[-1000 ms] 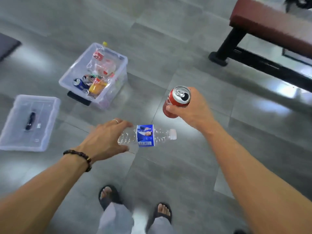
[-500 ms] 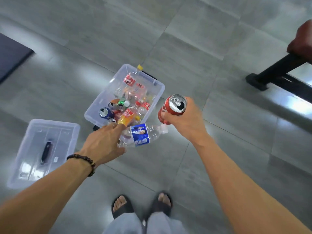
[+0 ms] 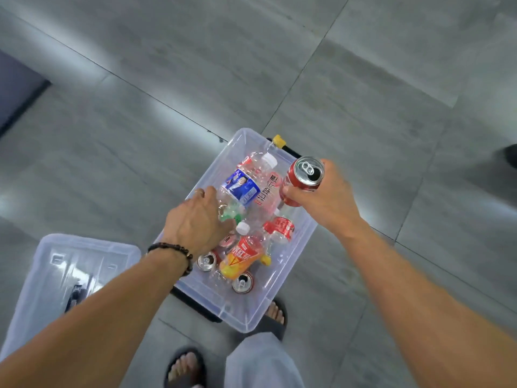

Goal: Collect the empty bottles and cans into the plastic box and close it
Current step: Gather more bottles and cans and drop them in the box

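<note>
The clear lid (image 3: 70, 273) is seen lying on the floor at left. The blue-labelled bottle (image 3: 242, 186) is gripped at its base by the left hand (image 3: 195, 222) (fingers curled) over the plastic box (image 3: 291, 273). The red can (image 3: 303, 179) is held by the right hand (image 3: 321, 203) above the box's right rim.

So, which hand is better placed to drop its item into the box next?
The left hand: its blue-label bottle already lies low among the bottles inside the box. The right hand holds the red can higher, near the rim.
</note>
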{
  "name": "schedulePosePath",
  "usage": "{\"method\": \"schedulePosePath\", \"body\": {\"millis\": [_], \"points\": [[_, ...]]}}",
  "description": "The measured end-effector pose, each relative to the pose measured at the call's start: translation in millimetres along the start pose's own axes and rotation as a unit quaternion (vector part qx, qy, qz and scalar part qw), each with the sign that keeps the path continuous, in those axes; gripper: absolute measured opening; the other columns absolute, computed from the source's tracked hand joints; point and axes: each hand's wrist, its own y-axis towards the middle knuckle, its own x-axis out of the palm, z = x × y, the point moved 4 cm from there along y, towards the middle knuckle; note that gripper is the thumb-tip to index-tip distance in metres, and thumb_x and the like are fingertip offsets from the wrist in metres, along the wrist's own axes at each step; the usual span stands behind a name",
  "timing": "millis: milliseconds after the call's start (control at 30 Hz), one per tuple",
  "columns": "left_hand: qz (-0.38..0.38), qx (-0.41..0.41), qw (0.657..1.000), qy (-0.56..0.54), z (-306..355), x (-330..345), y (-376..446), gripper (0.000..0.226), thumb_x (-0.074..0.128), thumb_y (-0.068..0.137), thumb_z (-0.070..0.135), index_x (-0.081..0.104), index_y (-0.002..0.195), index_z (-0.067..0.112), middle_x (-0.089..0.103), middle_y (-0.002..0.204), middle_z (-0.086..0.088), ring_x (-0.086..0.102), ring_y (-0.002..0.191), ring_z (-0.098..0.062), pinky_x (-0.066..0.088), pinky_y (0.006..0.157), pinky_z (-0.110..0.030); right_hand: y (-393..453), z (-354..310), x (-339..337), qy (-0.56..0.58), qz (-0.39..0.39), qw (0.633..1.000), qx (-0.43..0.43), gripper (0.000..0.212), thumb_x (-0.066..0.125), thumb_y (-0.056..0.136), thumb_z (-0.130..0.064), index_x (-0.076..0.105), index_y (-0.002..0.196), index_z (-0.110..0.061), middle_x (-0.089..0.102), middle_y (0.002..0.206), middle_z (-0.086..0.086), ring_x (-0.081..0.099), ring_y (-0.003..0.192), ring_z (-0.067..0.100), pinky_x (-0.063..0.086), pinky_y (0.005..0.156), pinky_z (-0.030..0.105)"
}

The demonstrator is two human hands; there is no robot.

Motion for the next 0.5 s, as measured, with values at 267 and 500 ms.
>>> {"method": "schedulePosePath", "body": {"millis": [267,500], "points": [[0.028,-0.011,0.999,-0.016,-11,25,92,0.057,0.053,0.086,0.055,0.043,0.114,0.007,0.055,0.104,-0.011,0.051,0.074,-0.025,0.047,0.059,-0.035,57,21,37,-0.015,0.039,0.998,0.041,0.074,0.083,0.062,-0.043,0.048,0.123,-0.021,0.062,0.112,-0.001,0.060,0.103,0.018,0.049,0.087,0.036],[0.021,0.023,0.999,0.040,-21,30,110,0.055,0.048,0.083,0.066,0.045,0.089,0.011,0.046,0.073,-0.002,0.045,0.057,-0.018,0.039,0.053,-0.031,65,24,73,-0.020,0.054,0.996,0.065,0.067,0.083,0.066,-0.034,0.047,0.121,-0.020,0.061,0.115,0.000,0.059,0.103,0.018,0.041,0.077,0.027]]}}
